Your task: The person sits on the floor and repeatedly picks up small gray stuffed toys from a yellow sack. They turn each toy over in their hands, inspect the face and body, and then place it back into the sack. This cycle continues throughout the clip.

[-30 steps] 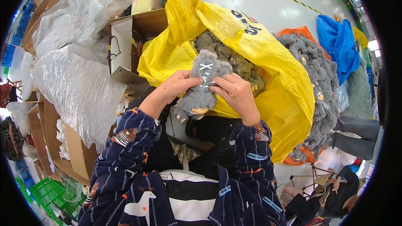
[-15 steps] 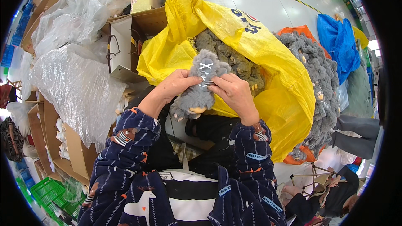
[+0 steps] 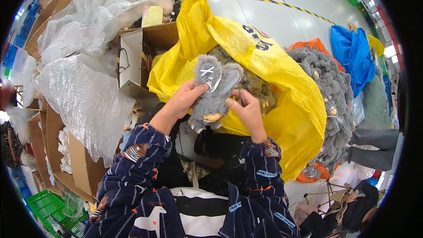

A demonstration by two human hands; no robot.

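Note:
My left hand (image 3: 184,99) grips a grey plush toy (image 3: 210,105), its thumb pressing on a white lace (image 3: 210,79) at the base of one long ear. The lace crosses the ear in an X and hangs in a loose loop below. The toy's ears point away from me; a tan face patch lies at its near end. Beside the toy's right edge, my right hand (image 3: 247,113) has its fingers curled and thumb and index close together. Whatever they may hold is too small to make out.
A yellow woven sack (image 3: 304,119) lies open before me, with grey plush toys (image 3: 255,86) inside. More grey toys (image 3: 330,88) fill an orange sack at right. Cardboard boxes (image 3: 86,158) and clear plastic sheeting (image 3: 83,101) stand at left. A green crate (image 3: 46,207) sits lower left.
My right hand has come off the lace and moved down and right of the toy. The lace's crossings have loosened into a loop. My left hand still holds the toy, now tilted slightly.

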